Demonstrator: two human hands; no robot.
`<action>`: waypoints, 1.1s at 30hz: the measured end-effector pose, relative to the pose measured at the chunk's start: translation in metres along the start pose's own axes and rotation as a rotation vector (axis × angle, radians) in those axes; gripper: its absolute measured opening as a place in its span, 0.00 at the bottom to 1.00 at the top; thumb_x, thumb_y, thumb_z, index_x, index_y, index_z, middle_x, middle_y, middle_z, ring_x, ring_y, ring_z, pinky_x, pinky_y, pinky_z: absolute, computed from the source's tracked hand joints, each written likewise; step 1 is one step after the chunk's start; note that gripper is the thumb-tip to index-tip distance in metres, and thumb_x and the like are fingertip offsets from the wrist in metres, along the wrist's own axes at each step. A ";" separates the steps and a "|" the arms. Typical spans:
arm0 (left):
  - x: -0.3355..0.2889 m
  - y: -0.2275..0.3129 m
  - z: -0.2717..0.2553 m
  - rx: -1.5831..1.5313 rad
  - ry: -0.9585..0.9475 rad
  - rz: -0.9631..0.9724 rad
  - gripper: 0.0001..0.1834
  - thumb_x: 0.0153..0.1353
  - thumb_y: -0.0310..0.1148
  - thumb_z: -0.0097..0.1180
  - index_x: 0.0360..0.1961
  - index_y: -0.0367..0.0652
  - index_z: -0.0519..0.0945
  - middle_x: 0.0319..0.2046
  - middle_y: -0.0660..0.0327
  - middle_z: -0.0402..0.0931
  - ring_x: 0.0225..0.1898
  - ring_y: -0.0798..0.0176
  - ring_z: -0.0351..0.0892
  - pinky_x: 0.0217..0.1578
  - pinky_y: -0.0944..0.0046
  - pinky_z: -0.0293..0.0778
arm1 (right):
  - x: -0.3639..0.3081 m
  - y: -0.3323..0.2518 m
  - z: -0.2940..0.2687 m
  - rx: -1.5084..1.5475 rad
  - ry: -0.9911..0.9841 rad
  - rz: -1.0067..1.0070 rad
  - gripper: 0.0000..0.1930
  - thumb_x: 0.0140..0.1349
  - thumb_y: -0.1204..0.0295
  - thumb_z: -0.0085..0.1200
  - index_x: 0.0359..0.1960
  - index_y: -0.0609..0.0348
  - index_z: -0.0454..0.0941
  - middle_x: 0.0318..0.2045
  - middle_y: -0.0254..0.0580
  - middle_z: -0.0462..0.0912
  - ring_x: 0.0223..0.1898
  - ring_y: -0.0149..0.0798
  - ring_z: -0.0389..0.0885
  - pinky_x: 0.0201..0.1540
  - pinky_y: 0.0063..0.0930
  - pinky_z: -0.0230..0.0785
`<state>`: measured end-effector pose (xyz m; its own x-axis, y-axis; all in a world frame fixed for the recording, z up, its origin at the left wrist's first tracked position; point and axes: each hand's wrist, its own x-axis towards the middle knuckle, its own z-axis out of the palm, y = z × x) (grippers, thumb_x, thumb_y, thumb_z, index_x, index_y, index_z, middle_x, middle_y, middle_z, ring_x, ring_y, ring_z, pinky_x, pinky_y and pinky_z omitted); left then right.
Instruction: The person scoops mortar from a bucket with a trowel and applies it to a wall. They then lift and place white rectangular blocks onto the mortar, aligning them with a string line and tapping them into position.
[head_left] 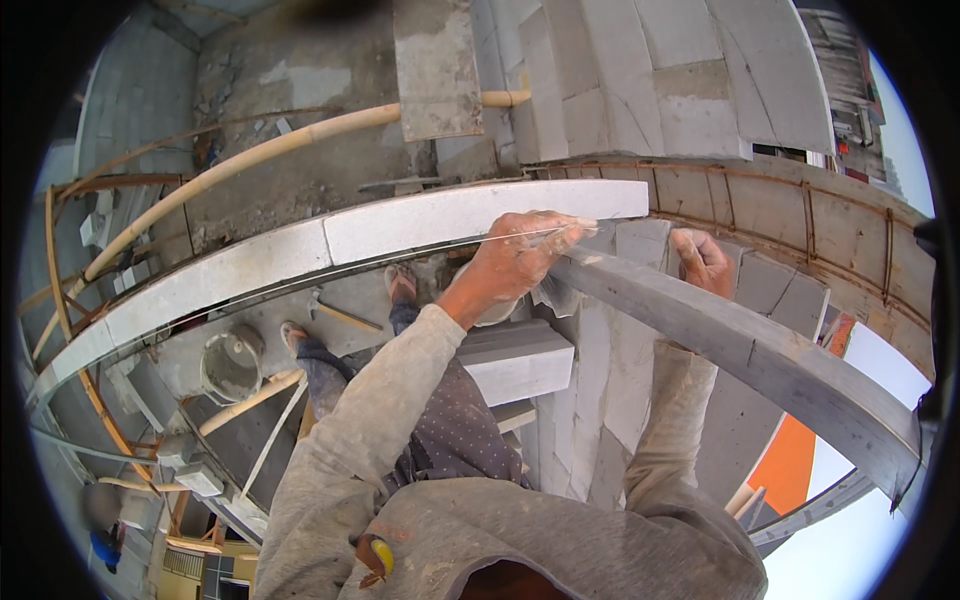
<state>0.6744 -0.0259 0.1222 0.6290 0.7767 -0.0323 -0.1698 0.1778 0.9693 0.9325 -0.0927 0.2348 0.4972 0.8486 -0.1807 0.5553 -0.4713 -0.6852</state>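
Left hand (pixel 515 262) pinches a thin taut guide string (pixel 400 250) at the end of the top course of white lightweight concrete blocks (pixel 420 225). Right hand (pixel 702 262) grips the long grey metal straightedge beam (pixel 760 350) lying across the wall top, blocking the view of the wall's right side. Loose white block (pixel 520 360) sits below; grey mortar bucket (pixel 232 365) and bamboo scaffold pole (pixel 250 160) nearby.

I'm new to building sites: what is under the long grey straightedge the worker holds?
Under the straightedge are stacked pale blocks of a wall. The right hand rests behind it; the blocks directly beneath are covered.
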 end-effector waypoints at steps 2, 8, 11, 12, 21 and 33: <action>-0.013 0.014 -0.001 0.111 0.121 -0.060 0.25 0.69 0.52 0.54 0.50 0.40 0.85 0.48 0.52 0.84 0.49 0.55 0.85 0.50 0.60 0.77 | 0.011 -0.015 0.003 -0.052 0.006 -0.086 0.14 0.64 0.62 0.66 0.35 0.63 0.85 0.26 0.27 0.81 0.30 0.22 0.71 0.34 0.19 0.66; -0.058 0.093 0.004 0.449 0.469 0.109 0.19 0.61 0.40 0.64 0.47 0.37 0.85 0.43 0.49 0.85 0.48 0.51 0.85 0.51 0.56 0.77 | 0.053 -0.071 -0.006 -0.070 -0.010 -0.313 0.14 0.64 0.62 0.66 0.36 0.64 0.86 0.25 0.28 0.79 0.29 0.22 0.69 0.33 0.19 0.65; -0.009 0.115 -0.006 0.907 0.681 0.418 0.16 0.63 0.38 0.62 0.46 0.38 0.86 0.41 0.53 0.86 0.42 0.51 0.85 0.47 0.54 0.77 | 0.056 -0.091 -0.017 0.023 -0.033 -0.402 0.12 0.63 0.65 0.66 0.36 0.64 0.86 0.23 0.25 0.75 0.28 0.20 0.65 0.31 0.16 0.60; 0.008 0.121 -0.011 0.903 0.613 0.468 0.14 0.62 0.38 0.63 0.41 0.38 0.87 0.37 0.54 0.86 0.35 0.51 0.85 0.42 0.54 0.78 | 0.058 -0.095 -0.020 0.050 -0.021 -0.421 0.12 0.63 0.65 0.67 0.36 0.64 0.86 0.23 0.25 0.75 0.28 0.20 0.65 0.30 0.16 0.60; -0.003 0.174 -0.022 0.604 0.516 0.160 0.12 0.60 0.36 0.63 0.38 0.38 0.88 0.39 0.51 0.86 0.37 0.53 0.86 0.40 0.59 0.78 | 0.024 -0.063 -0.003 -0.382 0.223 -0.526 0.23 0.70 0.60 0.54 0.62 0.58 0.73 0.51 0.60 0.78 0.51 0.60 0.76 0.55 0.49 0.68; -0.107 0.270 -0.068 0.659 0.292 0.282 0.10 0.59 0.31 0.64 0.38 0.36 0.87 0.29 0.57 0.82 0.27 0.63 0.77 0.32 0.64 0.72 | -0.126 -0.235 0.030 -0.013 0.127 -0.952 0.15 0.59 0.73 0.63 0.48 0.62 0.82 0.46 0.51 0.84 0.52 0.54 0.81 0.56 0.41 0.71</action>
<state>0.5095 -0.0201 0.3704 0.3880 0.8833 0.2632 0.2499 -0.3757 0.8924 0.7190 -0.0818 0.3972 -0.0981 0.8449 0.5258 0.7707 0.3988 -0.4970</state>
